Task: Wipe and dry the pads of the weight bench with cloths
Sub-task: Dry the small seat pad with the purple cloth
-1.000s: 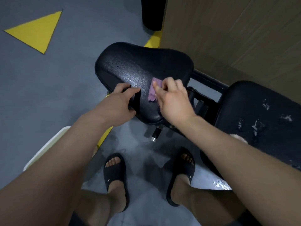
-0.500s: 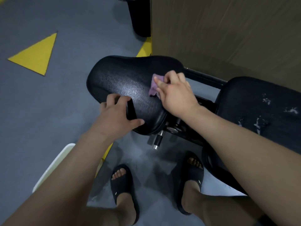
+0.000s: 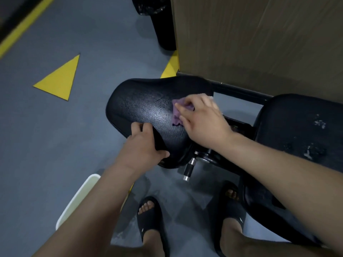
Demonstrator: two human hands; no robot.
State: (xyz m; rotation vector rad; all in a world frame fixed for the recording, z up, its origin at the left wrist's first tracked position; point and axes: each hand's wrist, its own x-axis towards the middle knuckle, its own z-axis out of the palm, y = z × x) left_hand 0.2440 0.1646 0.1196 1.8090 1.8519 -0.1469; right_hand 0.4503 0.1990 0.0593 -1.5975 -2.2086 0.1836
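Two hands: left (image 3: pixel 143 145) grips seat pad (image 3: pixel 141 108), right (image 3: pixel 202 121) presses purple cloth (image 3: pixel 176 115); white bin (image 3: pixel 78 199) beside

Both bare forearms reach forward and down from the bottom of the view, the left one from the lower left and the right one from the lower right. The left hand (image 3: pixel 143 143) grips the near edge of the seat pad (image 3: pixel 141 106) — fingers curled on top, thumb stretched out along its side. The right hand (image 3: pixel 202 123) lies palm down, wrist straight, its fingers spread and pressing flat on a purple cloth (image 3: pixel 176 118) — the fingertips point away from the body.
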